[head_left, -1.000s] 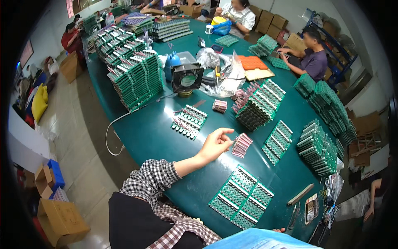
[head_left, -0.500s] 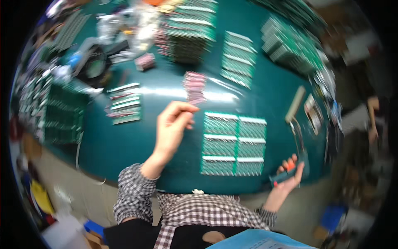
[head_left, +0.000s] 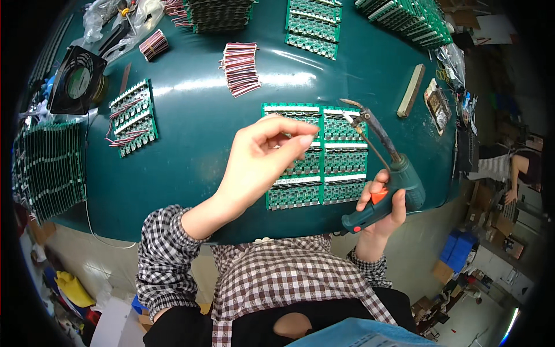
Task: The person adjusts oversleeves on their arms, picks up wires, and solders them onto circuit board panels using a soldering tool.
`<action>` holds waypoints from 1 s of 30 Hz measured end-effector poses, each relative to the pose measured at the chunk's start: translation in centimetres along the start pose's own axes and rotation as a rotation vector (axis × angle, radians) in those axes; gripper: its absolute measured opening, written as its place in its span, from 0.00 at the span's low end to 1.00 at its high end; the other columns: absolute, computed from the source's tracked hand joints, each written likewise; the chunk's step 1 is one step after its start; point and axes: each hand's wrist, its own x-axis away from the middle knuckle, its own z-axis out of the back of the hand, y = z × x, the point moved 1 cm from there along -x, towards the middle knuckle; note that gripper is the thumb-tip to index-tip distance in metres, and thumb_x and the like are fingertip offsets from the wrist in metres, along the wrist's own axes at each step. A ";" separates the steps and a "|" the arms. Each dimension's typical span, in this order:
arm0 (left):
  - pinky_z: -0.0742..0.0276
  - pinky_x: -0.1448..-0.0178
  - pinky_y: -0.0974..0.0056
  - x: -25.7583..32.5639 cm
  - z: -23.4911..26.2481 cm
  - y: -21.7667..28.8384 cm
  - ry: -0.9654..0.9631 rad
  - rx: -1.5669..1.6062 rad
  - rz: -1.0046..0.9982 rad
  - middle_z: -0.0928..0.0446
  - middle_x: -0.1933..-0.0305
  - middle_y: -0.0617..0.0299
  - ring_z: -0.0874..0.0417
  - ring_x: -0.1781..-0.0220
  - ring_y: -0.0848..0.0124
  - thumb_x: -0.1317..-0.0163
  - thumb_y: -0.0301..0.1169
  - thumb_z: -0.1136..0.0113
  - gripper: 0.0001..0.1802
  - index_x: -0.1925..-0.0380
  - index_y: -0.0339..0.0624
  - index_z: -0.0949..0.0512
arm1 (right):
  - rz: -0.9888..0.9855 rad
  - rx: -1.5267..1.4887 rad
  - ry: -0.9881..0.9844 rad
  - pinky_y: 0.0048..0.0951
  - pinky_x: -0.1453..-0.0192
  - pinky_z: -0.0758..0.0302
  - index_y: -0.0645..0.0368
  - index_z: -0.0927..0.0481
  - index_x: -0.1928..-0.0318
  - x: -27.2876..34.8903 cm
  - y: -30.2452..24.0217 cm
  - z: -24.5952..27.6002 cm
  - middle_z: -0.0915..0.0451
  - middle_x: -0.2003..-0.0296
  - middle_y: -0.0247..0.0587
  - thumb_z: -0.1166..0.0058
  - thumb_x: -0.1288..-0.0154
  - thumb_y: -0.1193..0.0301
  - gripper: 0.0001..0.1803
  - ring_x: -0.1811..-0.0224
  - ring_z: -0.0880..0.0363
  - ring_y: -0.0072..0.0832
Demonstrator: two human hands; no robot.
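My left hand (head_left: 257,159) hovers over the left side of a green circuit board panel (head_left: 346,168) with white connector rows, thumb and forefinger pinched together. What the pinch holds, if anything, is too small to make out. A teal soldering gun (head_left: 407,184) with an orange trigger is gripped in my right hand (head_left: 383,224), at the panel's right edge. Its bent metal tip points up and left above the panel's upper right part. Beyond the panel lies a row of short red, white and black wires (head_left: 240,68).
To the left lies a smaller board (head_left: 133,118) with wires attached, near a black fan (head_left: 77,81). Stacks of boards (head_left: 52,168) stand at the left edge and far side. A pale bar (head_left: 411,91) and a stained sponge-like pad (head_left: 437,107) lie at right.
My left hand has moved from the wire row to over the panel, still pinched. My right hand has lifted the soldering gun toward the panel, its tip now above it. The view has shifted.
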 end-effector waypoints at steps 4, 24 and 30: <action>0.31 0.65 0.78 -1.3 -0.9 0.4 0.005 0.193 0.191 0.23 0.67 0.69 0.27 0.69 0.83 0.42 0.33 0.41 0.14 0.58 0.38 0.22 | -0.012 -0.002 -0.026 0.32 0.72 0.17 0.74 0.35 0.52 0.3 0.2 -0.4 0.23 0.67 0.47 0.53 0.37 0.59 0.27 0.68 0.20 0.36; 0.30 0.67 0.79 -2.3 -1.9 -0.9 0.009 0.466 0.360 0.24 0.68 0.68 0.27 0.71 0.84 0.40 0.31 0.44 0.12 0.59 0.37 0.23 | -0.055 0.020 0.048 0.32 0.72 0.17 0.73 0.34 0.53 0.5 1.1 -0.3 0.23 0.68 0.47 0.52 0.38 0.59 0.26 0.68 0.19 0.36; 0.30 0.67 0.79 -2.5 -1.8 -0.8 0.013 0.467 0.382 0.24 0.68 0.68 0.27 0.71 0.84 0.40 0.32 0.43 0.11 0.60 0.38 0.22 | -0.071 0.038 0.079 0.31 0.73 0.17 0.73 0.34 0.53 0.6 1.3 -0.3 0.23 0.68 0.47 0.52 0.38 0.58 0.27 0.69 0.20 0.35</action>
